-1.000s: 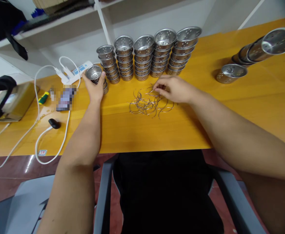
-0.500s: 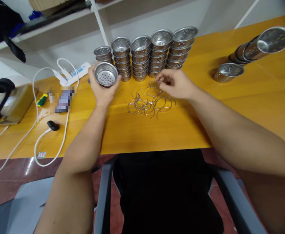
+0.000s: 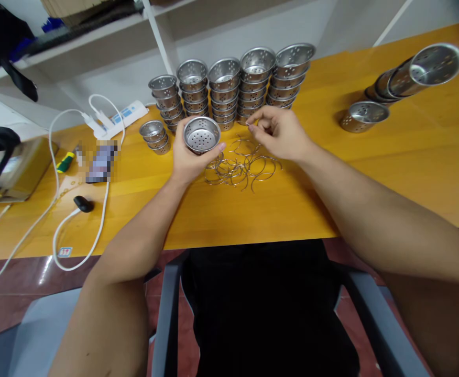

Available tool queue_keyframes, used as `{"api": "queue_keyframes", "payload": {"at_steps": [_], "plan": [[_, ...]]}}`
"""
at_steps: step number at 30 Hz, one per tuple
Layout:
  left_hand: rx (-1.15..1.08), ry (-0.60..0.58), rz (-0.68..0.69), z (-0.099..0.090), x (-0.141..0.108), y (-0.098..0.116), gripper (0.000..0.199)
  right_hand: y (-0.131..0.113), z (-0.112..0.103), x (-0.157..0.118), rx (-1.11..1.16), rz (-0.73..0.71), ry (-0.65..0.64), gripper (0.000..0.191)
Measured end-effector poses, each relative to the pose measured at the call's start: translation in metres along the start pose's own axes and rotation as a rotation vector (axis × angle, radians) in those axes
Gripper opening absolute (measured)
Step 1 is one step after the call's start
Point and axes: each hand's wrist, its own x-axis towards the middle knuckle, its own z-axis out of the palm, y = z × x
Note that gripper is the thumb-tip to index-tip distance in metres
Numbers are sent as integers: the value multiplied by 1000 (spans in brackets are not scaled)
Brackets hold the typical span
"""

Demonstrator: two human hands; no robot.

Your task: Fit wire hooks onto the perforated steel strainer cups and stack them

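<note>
My left hand is wrapped round a perforated metal cup, its open top facing up and its holed bottom showing. Over the table to the right, my right hand has thumb and forefinger pinched together; what is between them is too small to make out. Just below that hand lies a loose pile of thin curved metal wires on the wooden table. Several stacks of similar perforated cups stand behind both hands. A shorter stack of cups is left of my left hand.
On the right stand a single cup and a tall nested stack. To the left lie a power strip, white cables, a blurred phone, a green-yellow object and a cardboard box. The table's front edge borders my chair.
My left hand has carried the cup right and slightly down towards the wires, uncovering the short cup stack behind it. The right hand has stayed nearly in place, its fingertips slightly higher.
</note>
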Motion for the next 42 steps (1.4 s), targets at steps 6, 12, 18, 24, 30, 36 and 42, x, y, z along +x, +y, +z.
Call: {"api": "queue_keyframes", "payload": {"at_steps": [6,12,18,24,30,36,42], "plan": [[-27,-105,229,12,2,-40,95,-15,6,-3,155,-22,96,66],[-84,-242,555,30,15,-93,106,-18,21,-1,445,-248,153,46],[-67,-298,630,38,13,-96,113,-23,31,-2,339,-240,154,23],[-36,-311,625,38,10,-90,115,-21,37,-3,292,-211,178,19],[17,-318,571,36,5,-80,123,-24,45,-4,271,-195,204,19],[45,-278,514,33,0,-67,113,-25,54,-5,348,-201,202,26],[31,-289,477,30,-5,-58,104,-30,54,-3,447,-249,179,13]]}}
